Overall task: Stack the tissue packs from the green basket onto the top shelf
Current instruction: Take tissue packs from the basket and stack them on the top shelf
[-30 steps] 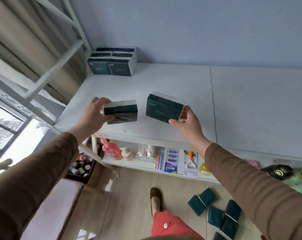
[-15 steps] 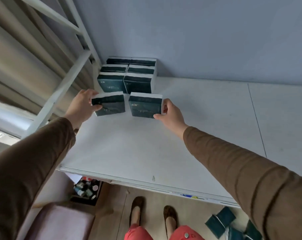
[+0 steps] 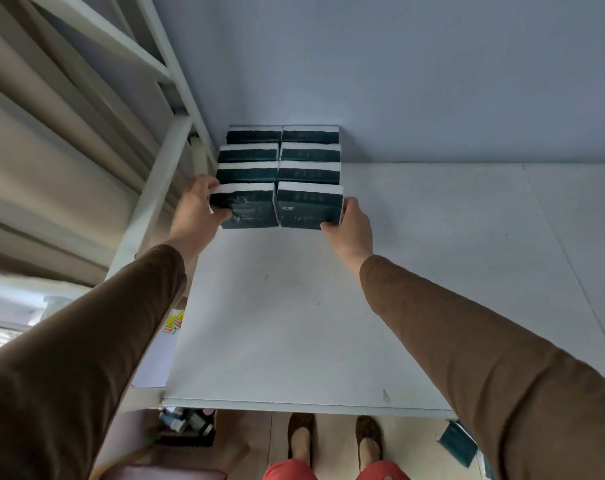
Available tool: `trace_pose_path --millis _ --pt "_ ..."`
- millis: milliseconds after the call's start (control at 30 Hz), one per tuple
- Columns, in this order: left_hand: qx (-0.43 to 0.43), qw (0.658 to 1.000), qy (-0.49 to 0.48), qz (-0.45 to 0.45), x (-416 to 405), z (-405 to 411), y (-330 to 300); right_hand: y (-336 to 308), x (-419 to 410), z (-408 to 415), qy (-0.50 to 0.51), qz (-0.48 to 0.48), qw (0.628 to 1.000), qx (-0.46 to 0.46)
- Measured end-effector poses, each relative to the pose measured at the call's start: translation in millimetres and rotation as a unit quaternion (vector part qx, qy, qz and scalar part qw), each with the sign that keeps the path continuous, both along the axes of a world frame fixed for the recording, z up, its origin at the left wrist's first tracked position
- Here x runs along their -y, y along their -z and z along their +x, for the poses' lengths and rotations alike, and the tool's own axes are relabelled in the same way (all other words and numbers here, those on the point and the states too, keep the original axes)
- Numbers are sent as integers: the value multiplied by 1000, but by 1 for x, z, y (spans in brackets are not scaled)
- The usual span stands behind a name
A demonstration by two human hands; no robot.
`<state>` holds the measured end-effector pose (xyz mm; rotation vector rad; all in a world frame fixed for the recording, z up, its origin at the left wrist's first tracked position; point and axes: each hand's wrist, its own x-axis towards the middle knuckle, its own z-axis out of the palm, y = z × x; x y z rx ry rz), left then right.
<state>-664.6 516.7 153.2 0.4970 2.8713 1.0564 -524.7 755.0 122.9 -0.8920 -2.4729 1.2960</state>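
Two rows of dark green tissue packs with white tops (image 3: 283, 154) stand against the back wall in the left corner of the white top shelf (image 3: 294, 323). My left hand (image 3: 196, 209) grips a dark green tissue pack (image 3: 248, 209) at the front of the left row. My right hand (image 3: 353, 223) grips another pack (image 3: 309, 208) at the front of the right row. Both held packs sit side by side, touching the rows behind them. The green basket is out of view.
A white metal bed frame (image 3: 155, 188) rises at the shelf's left edge, with a beige curtain behind it. One loose tissue pack (image 3: 458, 445) lies on the floor at the lower right. My feet stand below the shelf's front edge.
Both hands have carried their packs forward across the shelf and set them against the front of the two rows. The camera has moved closer to the shelf.
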Motion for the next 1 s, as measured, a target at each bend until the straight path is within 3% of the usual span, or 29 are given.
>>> trace_pose_path --millis 267,333,400,467,700,1000 --pt "-34 998 -37 35 -11 27 7 -8 7 18 36 11 999 28" --pt "-99 994 -48 -9 -13 43 2 -12 4 38 32 33 998 35" --pt "-198 979 -3 -50 -20 66 -6 -19 -3 68 30 76 996 41" --pt "-230 970 65 -50 -39 93 -13 -26 -15 103 27 127 990 50" --pt "-144 934 312 -94 -159 238 -12 -44 -64 282 56 277 954 95" --pt "-141 864 473 -93 -295 506 11 -35 -131 570 141 287 931 179"
